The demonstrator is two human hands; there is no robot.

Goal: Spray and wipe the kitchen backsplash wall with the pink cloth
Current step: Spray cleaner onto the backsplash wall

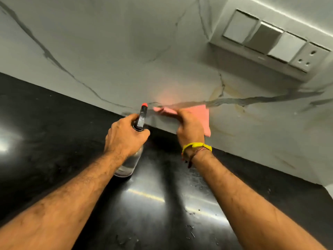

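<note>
- Your left hand (126,136) gripped the neck of the clear spray bottle (130,159), fingers curled round it just under the black trigger head, whose red nozzle tip (144,105) pointed at the backsplash wall (126,51).
- The bottle hung over the black countertop (54,132), its base close to the surface; you could not tell whether it touched.
- Your right hand (189,129) held the pink cloth (201,116), fingers bent over it, and pressed it against the marble-patterned wall low down, just above the seam with the countertop.
- The cloth lay beside a dark grey vein with yellowish staining (221,91) near it.
- You wore a yellow band (196,146) on your right wrist.
- A switch and socket plate (270,40) sat on the wall up to the right, well apart from the cloth.
- Small crumbs (191,230) lay scattered on the countertop near your right forearm.
</note>
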